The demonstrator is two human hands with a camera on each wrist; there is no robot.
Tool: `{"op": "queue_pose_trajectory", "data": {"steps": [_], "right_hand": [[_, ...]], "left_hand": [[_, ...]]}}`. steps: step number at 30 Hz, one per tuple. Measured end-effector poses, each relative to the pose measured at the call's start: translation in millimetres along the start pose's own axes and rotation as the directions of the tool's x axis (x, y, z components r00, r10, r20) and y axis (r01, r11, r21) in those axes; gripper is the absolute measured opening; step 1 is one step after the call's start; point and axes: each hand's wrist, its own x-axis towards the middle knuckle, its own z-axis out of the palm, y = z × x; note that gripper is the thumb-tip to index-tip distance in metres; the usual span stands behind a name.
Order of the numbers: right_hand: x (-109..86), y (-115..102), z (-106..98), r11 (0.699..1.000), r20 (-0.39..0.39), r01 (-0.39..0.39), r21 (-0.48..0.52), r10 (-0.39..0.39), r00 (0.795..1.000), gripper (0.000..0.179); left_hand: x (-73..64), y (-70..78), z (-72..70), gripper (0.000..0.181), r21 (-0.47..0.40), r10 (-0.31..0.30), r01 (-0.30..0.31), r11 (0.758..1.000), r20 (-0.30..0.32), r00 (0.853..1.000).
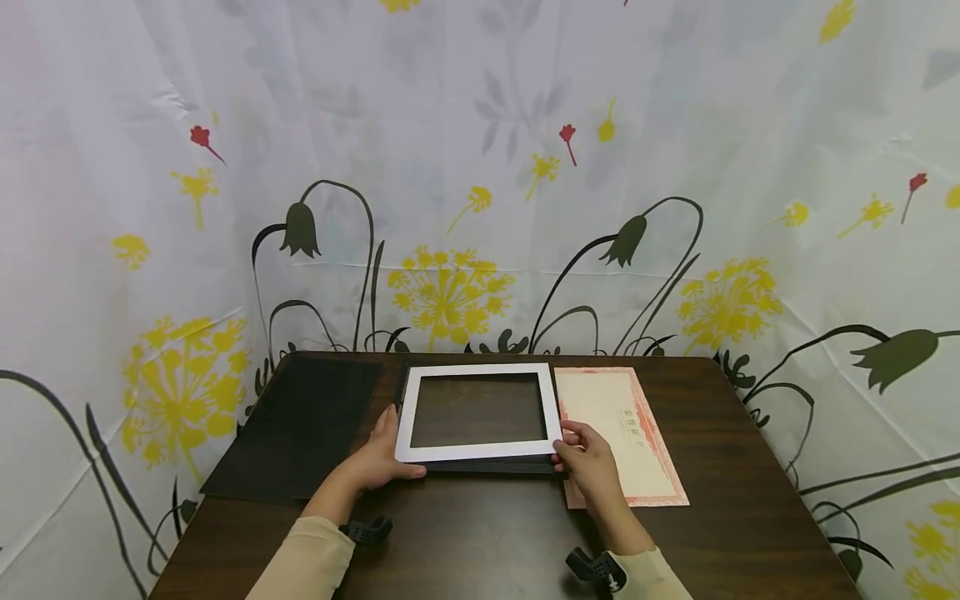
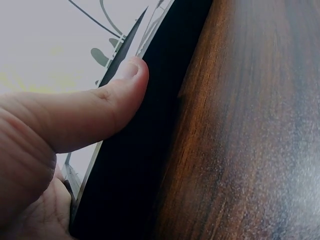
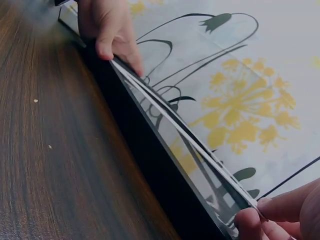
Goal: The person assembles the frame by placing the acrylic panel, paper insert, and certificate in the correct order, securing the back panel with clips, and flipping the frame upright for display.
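Observation:
A white picture mat (image 1: 480, 451) with a rectangular window lies over a black picture frame (image 1: 491, 467). Its right end is raised from the frame, and a thin gap shows along this edge in the right wrist view. My right hand (image 1: 592, 462) pinches the mat's near right corner between thumb and fingers. At the near left corner, my left hand (image 1: 375, 458) holds the frame, fingers along the left side. The left thumb (image 2: 107, 102) lies across the black front edge, its tip at the mat's border.
Left of the frame lies a flat black board (image 1: 300, 425). A cream paper sheet (image 1: 600, 408) with a pink-red patterned border lies on the right, partly under my right hand. The brown wooden table (image 1: 480, 542) backs onto a floral curtain (image 1: 450, 167).

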Motion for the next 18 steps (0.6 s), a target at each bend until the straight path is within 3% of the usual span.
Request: {"op": "queue_pose_trajectory", "data": {"steps": [13,18], "right_hand": [[-0.4,4.2,2.8,0.972,-0.011,0.083,-0.221,-0.088,0.996,0.040],[1.6,6.2,1.1,0.930,0.021,0.136,-0.341,-0.137,0.990,0.041]], "left_hand": [[1.5,-2.1,1.2,0.150,-0.018,-0.010,0.010,1.000,-0.006,1.000],[1.7,-1.6,0.8,0.150,-0.005,-0.002,0.002,1.000,-0.006,1.000]]}}
